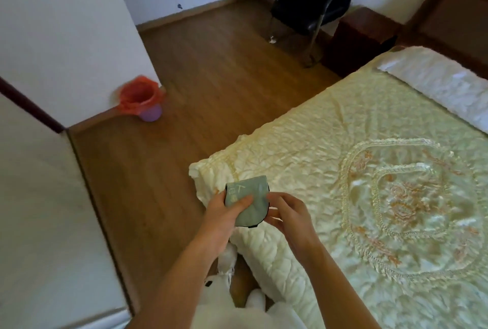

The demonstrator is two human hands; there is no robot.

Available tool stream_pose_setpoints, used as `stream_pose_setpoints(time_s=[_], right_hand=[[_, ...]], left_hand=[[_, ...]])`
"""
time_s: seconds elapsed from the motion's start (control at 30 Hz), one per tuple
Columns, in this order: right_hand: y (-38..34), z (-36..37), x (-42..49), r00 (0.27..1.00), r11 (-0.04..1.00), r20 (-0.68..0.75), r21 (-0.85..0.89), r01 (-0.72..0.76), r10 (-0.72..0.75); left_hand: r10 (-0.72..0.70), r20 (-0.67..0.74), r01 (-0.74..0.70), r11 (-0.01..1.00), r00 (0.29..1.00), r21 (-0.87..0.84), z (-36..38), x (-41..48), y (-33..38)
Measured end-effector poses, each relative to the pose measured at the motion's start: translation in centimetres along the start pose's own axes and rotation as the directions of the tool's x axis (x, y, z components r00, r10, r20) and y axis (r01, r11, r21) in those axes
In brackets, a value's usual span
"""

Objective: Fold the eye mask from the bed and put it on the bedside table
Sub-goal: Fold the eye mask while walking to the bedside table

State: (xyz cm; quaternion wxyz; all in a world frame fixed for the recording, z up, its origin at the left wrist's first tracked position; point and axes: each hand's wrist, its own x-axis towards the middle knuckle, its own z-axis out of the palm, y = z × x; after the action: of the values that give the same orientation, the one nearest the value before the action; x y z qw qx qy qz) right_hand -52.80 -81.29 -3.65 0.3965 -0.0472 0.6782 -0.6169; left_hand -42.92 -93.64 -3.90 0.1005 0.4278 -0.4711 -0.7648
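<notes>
The pale green eye mask is doubled over into a small pad with a black edge showing below. I hold it above the near corner of the bed. My left hand grips its left side, thumb across the front. My right hand pinches its right edge. The dark wooden bedside table stands far off, beside the headboard.
A black chair stands on the wood floor next to the bedside table. A purple bin with a red liner sits by the white wall corner at left. A white pillow lies at the bed's head.
</notes>
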Motion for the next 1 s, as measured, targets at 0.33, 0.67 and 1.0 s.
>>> stream_pose_setpoints(time_s=[0.33,0.67,1.0], right_hand=[[0.5,12.2,0.2,0.935,0.975,0.346,-0.224,0.007,0.073],[0.6,26.8,6.6,0.876,0.947,0.454,-0.322,-0.010,0.163],[-3.7,43.7,15.6,0.875,0.941,0.451,-0.337,-0.012,0.173]], left_hand=[[0.021,-0.268,-0.070,0.982,0.963,-0.175,-11.3,-4.3,0.4],[-0.025,-0.411,-0.115,0.943,0.911,-0.312,-24.0,0.8,2.9],[0.039,-0.411,-0.167,0.945,0.911,-0.281,-38.0,9.8,14.2]])
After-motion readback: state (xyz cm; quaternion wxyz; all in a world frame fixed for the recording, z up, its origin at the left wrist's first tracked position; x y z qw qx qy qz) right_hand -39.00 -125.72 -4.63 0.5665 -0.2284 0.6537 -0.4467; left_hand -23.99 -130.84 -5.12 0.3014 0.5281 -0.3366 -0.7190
